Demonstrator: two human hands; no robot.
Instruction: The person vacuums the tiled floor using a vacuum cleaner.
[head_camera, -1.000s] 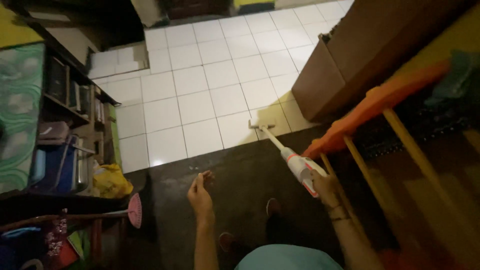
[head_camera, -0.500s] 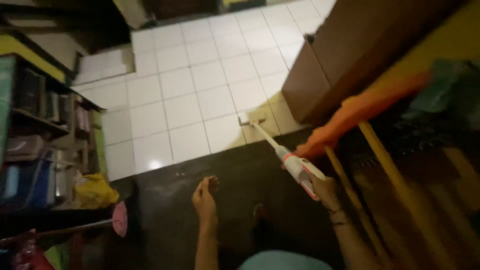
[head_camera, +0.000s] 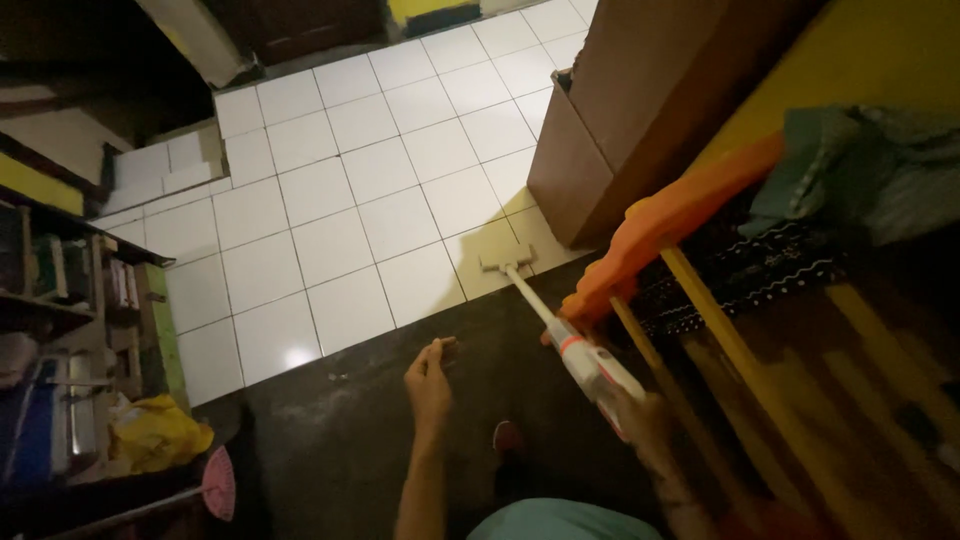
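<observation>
Now | vacuum head (head_camera: 508, 263) nearer cabinet (head_camera: 600, 140) | right hand (head_camera: 640, 415) gripping, lower

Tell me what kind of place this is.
Most likely a room in a home: a white tiled floor, a cluttered shelf unit and a brown wooden cabinet. The right hand holds a stick vacuum; the left hand is empty.

The right hand (head_camera: 645, 415) was a dim blur on the stick vacuum (head_camera: 585, 360), its grip perhaps closed; the shelf (head_camera: 60, 300) ran off the left edge
</observation>
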